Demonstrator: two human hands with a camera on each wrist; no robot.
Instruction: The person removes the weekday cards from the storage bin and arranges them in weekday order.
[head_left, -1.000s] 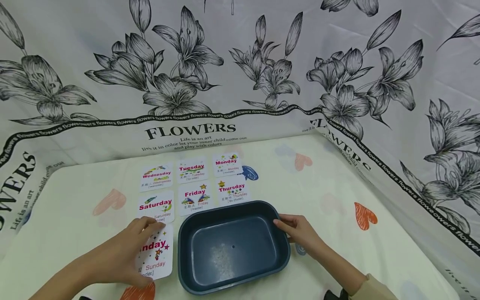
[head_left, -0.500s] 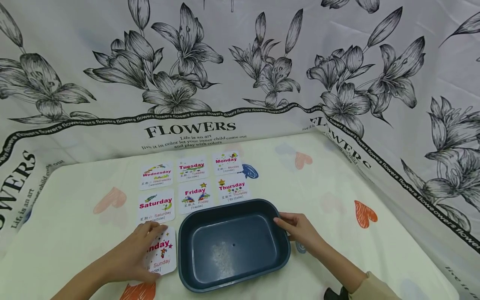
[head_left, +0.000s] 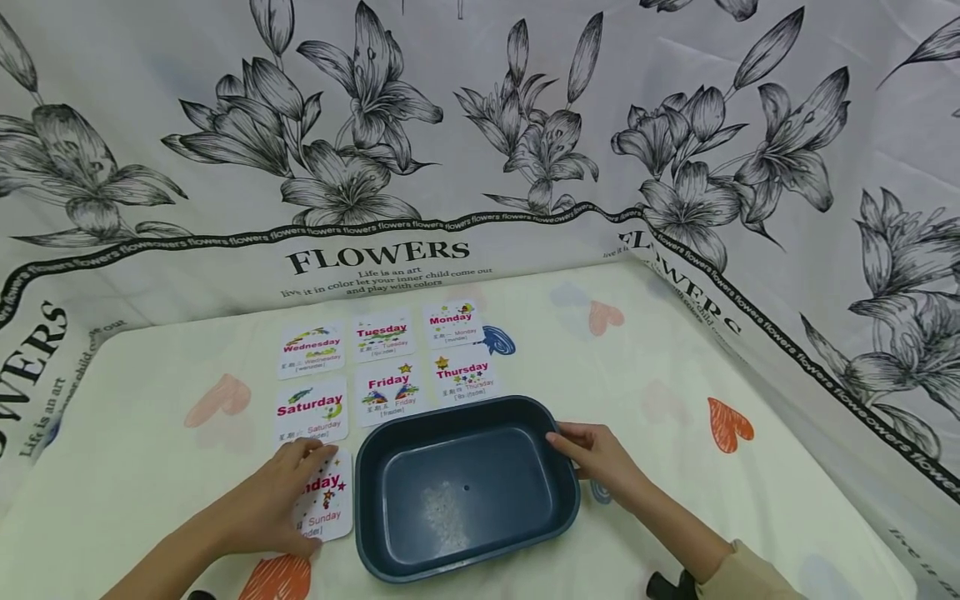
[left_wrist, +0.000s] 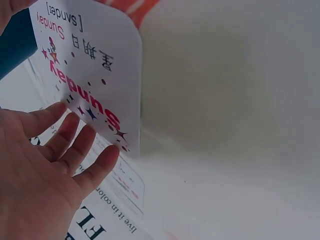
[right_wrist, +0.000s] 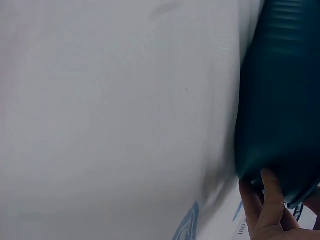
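A white card [head_left: 332,510] printed "Sunday" lies just left of an empty dark blue plastic bin [head_left: 476,487]. My left hand [head_left: 262,502] spans this card, fingertips at its far edge and thumb at its near edge, covering its left part. In the left wrist view, the fingertips meet the edge beside the red lettering of the Sunday card [left_wrist: 92,65]. My right hand [head_left: 598,457] pinches the bin's right rim, thumb over the inside. The right wrist view shows its fingers against the outer wall of the bin [right_wrist: 280,100].
Several other day cards lie in two rows beyond: Wednesday [head_left: 311,350], Tuesday [head_left: 383,334], Monday [head_left: 453,323], Saturday [head_left: 310,408], Friday [head_left: 389,392] and Thursday [head_left: 464,375]. A pale patterned cloth [head_left: 637,358] covers the table; a flower-printed curtain [head_left: 465,142] hangs behind.
My left hand has moved slightly right with the Sunday card, bringing it closer to the bin and uncovering the Saturday card more. My right hand keeps its grip on the bin.
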